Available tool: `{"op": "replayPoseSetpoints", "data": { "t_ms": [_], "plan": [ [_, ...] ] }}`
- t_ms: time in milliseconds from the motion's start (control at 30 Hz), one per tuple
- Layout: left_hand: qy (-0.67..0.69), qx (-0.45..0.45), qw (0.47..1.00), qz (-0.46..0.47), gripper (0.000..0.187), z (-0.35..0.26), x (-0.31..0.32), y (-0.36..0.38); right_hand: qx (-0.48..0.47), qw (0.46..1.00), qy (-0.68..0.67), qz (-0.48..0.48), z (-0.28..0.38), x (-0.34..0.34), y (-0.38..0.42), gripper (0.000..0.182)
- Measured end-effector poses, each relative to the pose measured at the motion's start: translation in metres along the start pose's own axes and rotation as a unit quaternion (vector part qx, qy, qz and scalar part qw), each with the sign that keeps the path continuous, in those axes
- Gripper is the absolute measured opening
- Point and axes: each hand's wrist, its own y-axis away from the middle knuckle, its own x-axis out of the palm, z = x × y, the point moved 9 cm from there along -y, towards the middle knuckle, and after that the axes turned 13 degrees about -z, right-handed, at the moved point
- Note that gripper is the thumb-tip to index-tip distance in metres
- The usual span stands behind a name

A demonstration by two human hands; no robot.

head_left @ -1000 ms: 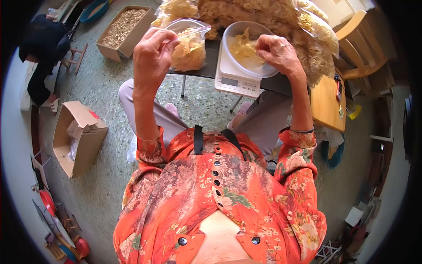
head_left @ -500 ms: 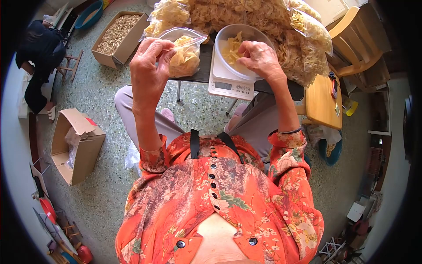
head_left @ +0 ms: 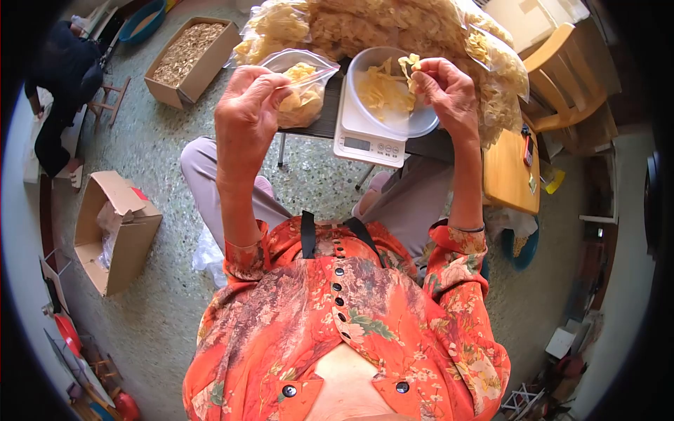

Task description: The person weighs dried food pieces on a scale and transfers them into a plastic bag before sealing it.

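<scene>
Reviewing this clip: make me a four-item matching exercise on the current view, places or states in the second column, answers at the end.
Column one:
1. Bag
2. Bowl
3. Right hand
4. Chair

Column two:
A. Wooden, toward the picture's right edge
B. Pinching yellow pieces
C. Gripped near its top by the left hand
D. Resting on the white scale

Pairs: 1-C, 2-D, 3-B, 4-A

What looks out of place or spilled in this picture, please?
Perhaps the crumpled plastic: it lies loose on the floor, like litter, beside the left leg. I see no spill around the bowl or zip bag.
</scene>
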Motion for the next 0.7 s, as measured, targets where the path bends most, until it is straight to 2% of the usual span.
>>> {"op": "replayPoseSetpoints", "data": {
  "t_ms": [167,233,300,367,400,500,633,700],
  "plan": [
    [0.036,-0.002,0.999,-0.008,0.019,0.001,0.0,0.0,-0.055,0.988,-0.147,-0.012,0.067,0.047,0.013,0.013],
    [0.039,0.002,0.999,-0.014,0.019,0.0,0.0,0.0,-0.137,0.986,-0.098,-0.006,0.09,0.071,0.019,0.011],
    [0.044,-0.016,0.999,-0.016,0.018,0.003,-0.001,0.002,-0.303,0.953,-0.01,0.008,0.124,0.093,0.027,0.012],
    [0.034,-0.01,0.999,-0.018,0.017,0.003,-0.002,0.002,-0.349,0.937,0.029,0.011,0.126,0.112,0.033,0.01],
    [0.033,-0.008,0.999,-0.017,0.017,0.002,-0.002,0.002,-0.34,0.937,0.076,0.023,0.12,0.121,0.032,0.01],
    [0.033,-0.008,0.999,-0.016,0.015,0.003,-0.003,0.003,-0.361,0.928,0.089,0.006,0.122,0.126,0.033,0.012],
    [0.014,0.004,1.0,-0.022,0.016,0.001,-0.006,0.002,-0.34,0.938,0.069,0.014,0.122,0.121,0.033,0.013],
    [0.002,-0.004,1.0,-0.021,0.016,0.002,-0.007,0.002,-0.434,0.892,0.13,0.014,0.131,0.125,0.045,0.015]
  ]
}}
